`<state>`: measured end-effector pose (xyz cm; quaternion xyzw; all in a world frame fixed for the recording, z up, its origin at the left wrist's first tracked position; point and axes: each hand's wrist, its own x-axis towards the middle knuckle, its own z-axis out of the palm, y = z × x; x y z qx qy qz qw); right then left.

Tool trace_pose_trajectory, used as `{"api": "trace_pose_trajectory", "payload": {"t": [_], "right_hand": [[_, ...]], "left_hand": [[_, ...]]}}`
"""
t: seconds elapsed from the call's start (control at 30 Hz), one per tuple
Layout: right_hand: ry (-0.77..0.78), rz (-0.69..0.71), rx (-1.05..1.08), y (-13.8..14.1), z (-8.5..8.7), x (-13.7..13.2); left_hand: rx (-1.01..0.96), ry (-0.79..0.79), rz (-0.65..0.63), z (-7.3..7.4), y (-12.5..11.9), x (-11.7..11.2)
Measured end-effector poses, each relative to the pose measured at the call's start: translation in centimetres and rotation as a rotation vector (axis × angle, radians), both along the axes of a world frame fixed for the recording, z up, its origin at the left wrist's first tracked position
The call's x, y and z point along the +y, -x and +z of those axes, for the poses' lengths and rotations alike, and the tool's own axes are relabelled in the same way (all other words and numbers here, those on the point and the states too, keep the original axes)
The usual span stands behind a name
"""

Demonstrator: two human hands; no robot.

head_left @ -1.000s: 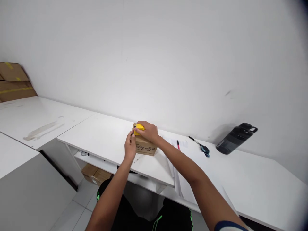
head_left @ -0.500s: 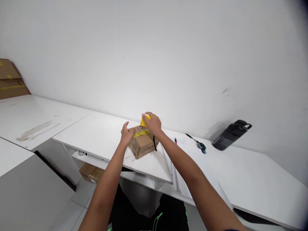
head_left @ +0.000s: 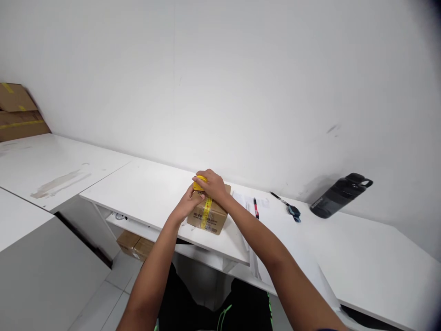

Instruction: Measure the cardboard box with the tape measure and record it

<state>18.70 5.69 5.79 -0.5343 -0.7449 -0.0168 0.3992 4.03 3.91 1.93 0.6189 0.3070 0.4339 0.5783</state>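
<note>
A small brown cardboard box (head_left: 212, 217) sits on the white desk (head_left: 151, 195), with a strip of yellow tape (head_left: 206, 212) running down its near face. My right hand (head_left: 211, 185) is closed over a yellow tape roll (head_left: 199, 185) on the box's top. My left hand (head_left: 188, 205) presses against the box's left side, its fingers curled on the cardboard beside the tape.
A red pen (head_left: 255, 208), a black pen (head_left: 277, 198) and a small blue object (head_left: 294, 213) lie on papers to the right. A dark bottle (head_left: 339, 195) lies on its side further right. Cardboard boxes (head_left: 19, 112) lean at far left; another box (head_left: 135, 244) sits under the desk.
The box has been turned, so a face with a vertical yellow tape strip now faces me. My right hand came back down onto its top with the roll; my left hand moved against its side.
</note>
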Motion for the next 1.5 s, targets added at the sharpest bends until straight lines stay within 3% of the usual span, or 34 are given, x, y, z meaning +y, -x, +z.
{"api": "trace_pose_trajectory", "payload": {"t": [0.13, 0.27, 0.43, 0.57, 1.07, 1.27, 1.37, 1.5], "right_hand": [[-0.068, -0.08, -0.052, -1.4, -0.2, -1.0], [-0.18, -0.186, -0.101, -4.5, -0.9, -4.5], [-0.338, -0.304, -0.1, -9.3, -2.7, -9.6], [-0.329, -0.348, -0.059, -10.9, -3.6, -11.2], [-0.298, -0.361, -0.058, -10.1, -3.8, -9.8], [-0.321, -0.309, 0.017, -9.8, -2.9, -10.0], [-0.335, -0.274, 0.098, -8.8, -1.9, -9.6], [-0.279, -0.208, 0.029, -6.0, -1.1, -8.0]], "left_hand": [[-0.079, 0.121, -0.069, -0.6, -0.1, 0.2], [-0.073, 0.217, -0.04, -0.5, -0.2, 0.4], [-0.053, 0.243, -0.036, -0.2, -0.3, 0.6], [-0.043, 0.253, -0.046, -0.1, -0.3, 0.9], [-0.059, 0.245, -0.004, -0.2, -0.5, 1.2], [-0.056, 0.234, -0.002, -0.3, -0.4, 0.8], [-0.063, 0.217, 0.006, -0.4, -0.3, 0.2], [-0.09, 0.204, -0.011, -0.4, 0.0, -0.8]]}}
